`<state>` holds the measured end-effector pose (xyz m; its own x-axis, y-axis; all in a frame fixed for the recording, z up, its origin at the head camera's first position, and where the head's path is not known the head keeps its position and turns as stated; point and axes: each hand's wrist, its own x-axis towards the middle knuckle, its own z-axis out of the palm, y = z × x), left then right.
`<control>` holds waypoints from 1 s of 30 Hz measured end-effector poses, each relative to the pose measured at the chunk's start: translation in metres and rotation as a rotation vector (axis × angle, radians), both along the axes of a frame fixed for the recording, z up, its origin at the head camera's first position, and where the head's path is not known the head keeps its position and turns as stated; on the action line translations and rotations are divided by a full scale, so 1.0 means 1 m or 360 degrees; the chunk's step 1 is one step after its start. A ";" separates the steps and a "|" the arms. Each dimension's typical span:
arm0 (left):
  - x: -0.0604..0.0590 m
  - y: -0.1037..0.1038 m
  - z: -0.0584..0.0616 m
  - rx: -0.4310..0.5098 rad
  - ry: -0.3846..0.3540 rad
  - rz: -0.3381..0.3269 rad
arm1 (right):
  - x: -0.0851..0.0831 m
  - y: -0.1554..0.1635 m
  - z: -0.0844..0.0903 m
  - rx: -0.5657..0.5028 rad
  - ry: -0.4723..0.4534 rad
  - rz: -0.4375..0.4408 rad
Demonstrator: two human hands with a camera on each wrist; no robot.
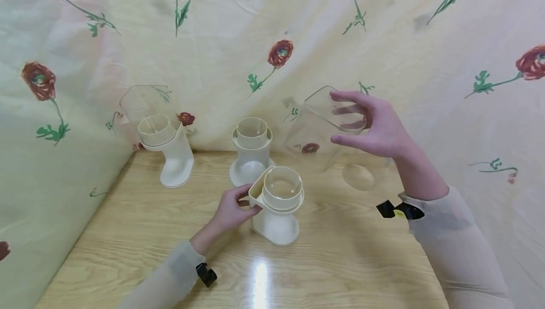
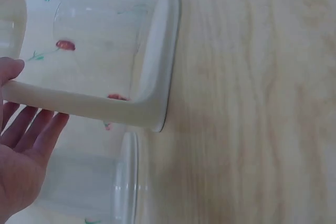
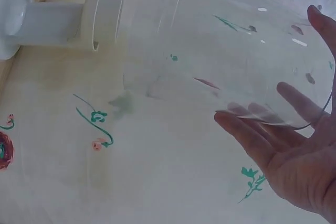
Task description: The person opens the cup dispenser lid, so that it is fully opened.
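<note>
My left hand (image 1: 232, 209) grips a white stand (image 1: 278, 226) by its upright, just below the ring-shaped holder. In the left wrist view, the thumb and fingers lie on either side of that upright (image 2: 79, 103), and its flat base meets the table. My right hand (image 1: 381, 127) is raised at the right, thumb and fingers spread around the rim of a large clear container (image 3: 199, 51). Some fingers show through the plastic. Its lower outline is faint, so I cannot tell whether it touches the table.
Behind the held stand is a second white stand (image 1: 251, 157). A third stand (image 1: 176, 167) at the back left carries a clear container (image 1: 142, 101). Flower-printed cloth (image 1: 230, 30) covers the walls around the wooden table (image 1: 170, 224).
</note>
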<state>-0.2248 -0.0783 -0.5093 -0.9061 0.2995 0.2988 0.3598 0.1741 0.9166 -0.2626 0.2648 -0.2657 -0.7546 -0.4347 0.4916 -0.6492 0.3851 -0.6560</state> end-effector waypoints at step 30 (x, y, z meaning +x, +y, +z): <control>-0.017 -0.036 0.005 0.0028 0.0033 0.0276 | -0.019 0.008 -0.048 0.0175 -0.0231 -0.0857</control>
<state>-0.2413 -0.1142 -0.5045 -0.9374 0.1338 0.3216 0.3445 0.2189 0.9129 -0.2813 0.2723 -0.3133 -0.9404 -0.0125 0.3398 -0.2482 0.7082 -0.6610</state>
